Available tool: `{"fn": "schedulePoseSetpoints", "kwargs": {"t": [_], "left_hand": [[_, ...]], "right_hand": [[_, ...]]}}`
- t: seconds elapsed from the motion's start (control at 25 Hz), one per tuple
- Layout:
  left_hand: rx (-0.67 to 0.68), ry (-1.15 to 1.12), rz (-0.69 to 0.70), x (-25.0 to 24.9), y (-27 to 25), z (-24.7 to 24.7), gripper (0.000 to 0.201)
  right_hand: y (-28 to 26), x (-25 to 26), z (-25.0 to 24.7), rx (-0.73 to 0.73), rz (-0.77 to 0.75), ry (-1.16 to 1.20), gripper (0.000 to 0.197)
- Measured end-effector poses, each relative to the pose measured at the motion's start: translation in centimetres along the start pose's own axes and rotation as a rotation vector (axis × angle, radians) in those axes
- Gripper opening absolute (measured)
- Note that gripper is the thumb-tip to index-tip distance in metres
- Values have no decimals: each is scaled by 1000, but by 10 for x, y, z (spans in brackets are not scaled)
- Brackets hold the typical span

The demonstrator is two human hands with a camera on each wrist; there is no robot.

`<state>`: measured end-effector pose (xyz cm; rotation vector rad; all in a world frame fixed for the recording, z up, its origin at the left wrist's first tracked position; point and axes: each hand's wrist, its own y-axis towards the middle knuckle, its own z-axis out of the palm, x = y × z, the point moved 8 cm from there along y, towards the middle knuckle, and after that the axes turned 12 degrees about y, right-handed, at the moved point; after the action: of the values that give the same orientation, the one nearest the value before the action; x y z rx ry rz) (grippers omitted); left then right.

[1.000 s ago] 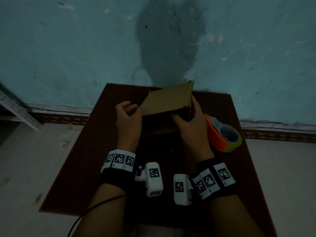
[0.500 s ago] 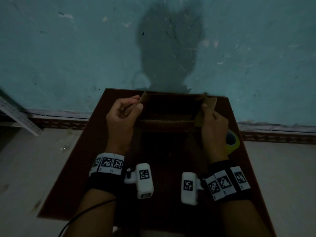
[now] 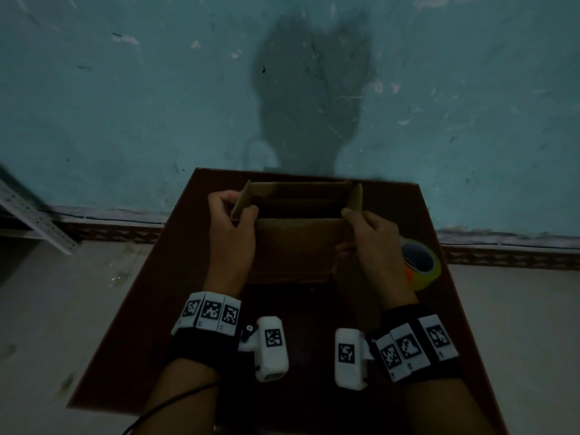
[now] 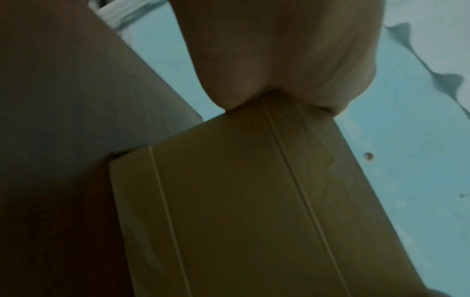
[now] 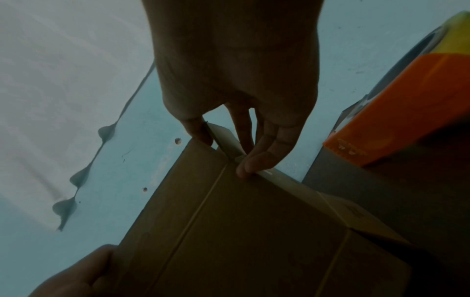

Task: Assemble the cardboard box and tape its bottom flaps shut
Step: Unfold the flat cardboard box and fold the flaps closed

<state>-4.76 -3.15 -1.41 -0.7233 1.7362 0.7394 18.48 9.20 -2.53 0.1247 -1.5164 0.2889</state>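
Observation:
A brown cardboard box (image 3: 298,243) stands opened into a rectangle on the dark red table (image 3: 157,293), its top flaps up and its inside dark. My left hand (image 3: 232,221) pinches the box's left side flap (image 3: 243,199) near the front corner. In the left wrist view the thumb presses on the box (image 4: 254,201) edge. My right hand (image 3: 370,237) pinches the right side flap (image 3: 354,197), thumb inside and fingers (image 5: 254,162) outside on the box (image 5: 241,231). An orange and yellow tape dispenser (image 3: 419,263) lies just right of my right hand.
The table stands against a teal wall (image 3: 125,89), its far edge just behind the box. A white perforated metal rail (image 3: 34,219) leans at the left over the pale floor (image 3: 62,309). The tape dispenser (image 5: 406,110) lies close beside the box.
The folded box has been pulled open into a rectangle and set upright. My hands moved apart to its left and right flaps. The head view shifted, partly hiding the tape dispenser behind my right hand.

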Motion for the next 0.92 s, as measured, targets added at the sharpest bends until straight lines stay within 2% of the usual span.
{"fn": "schedulePoseSetpoints", "kwargs": {"t": [0.12, 0.24, 0.36, 0.44, 0.52, 0.6, 0.64, 0.68, 0.72, 0.8, 0.84, 0.92], "left_hand": [[36, 20, -5, -1, 1, 2, 28], [116, 0, 2, -5, -1, 6, 54], [187, -16, 38, -7, -5, 8, 71], [174, 33, 82, -7, -6, 6, 69], [166, 112, 136, -9, -7, 5, 68], [167, 201, 189, -11, -8, 6, 71], [171, 223, 204, -11, -7, 8, 73], [184, 225, 212, -11, -7, 10, 74], [199, 214, 213, -10, -6, 12, 76], [202, 200, 203, -8, -5, 12, 79], [185, 205, 199, -8, -5, 11, 78], [134, 194, 203, -10, -5, 7, 75]], "right_hand": [[1, 0, 2, -9, -18, 49, 25], [-1, 2, 3, 37, -5, 27, 28], [-3, 2, 7, 107, 9, -31, 19], [-2, 2, 8, 136, -117, -199, 8], [-1, -13, 14, 210, 34, -274, 23], [3, -21, 12, 206, 143, -120, 23], [4, -14, 13, 159, 65, -68, 26], [3, -6, 12, 117, -94, -217, 38], [0, -6, 18, 165, -95, -264, 51], [-8, -4, 24, 205, -73, -203, 70], [-9, -6, 26, 206, -66, -131, 70], [-9, -6, 25, 164, -78, -98, 58]]}}
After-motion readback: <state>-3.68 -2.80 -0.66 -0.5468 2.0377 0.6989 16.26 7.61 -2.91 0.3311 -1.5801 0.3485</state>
